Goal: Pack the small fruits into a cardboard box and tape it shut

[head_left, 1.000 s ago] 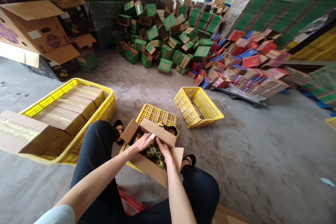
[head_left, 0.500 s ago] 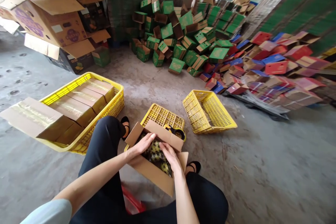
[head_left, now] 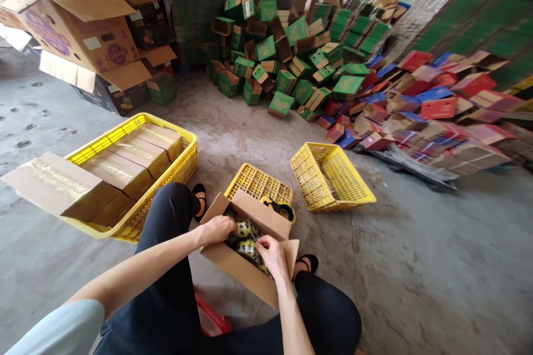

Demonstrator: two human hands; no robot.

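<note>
An open cardboard box (head_left: 239,266) sits between my knees, its flaps spread outward. Inside lie yellow-and-black items in shiny clear plastic (head_left: 246,245); what they are I cannot make out. My left hand (head_left: 219,229) reaches in over the left end, fingers curled closed at the pack's edge. On the other side my right hand (head_left: 270,252) pinches at the pack with thumb and forefinger. The fingertips of both hands are partly hidden. Just beyond the box is a tape dispenser (head_left: 280,208), black and yellow.
A yellow crate (head_left: 194,150) on the left holds several taped cartons (head_left: 120,169). Beneath and behind my box is an overturned yellow crate (head_left: 254,180); another yellow crate (head_left: 306,177) lies tilted to the right. Piles of green boxes (head_left: 281,102) and red-and-blue boxes (head_left: 437,108) lie farther back.
Both hands have gone from lying flat over the pack with fingers stretched to curled, pinching fingers. My left hand has drawn a little to the left, and more of the pack shows.
</note>
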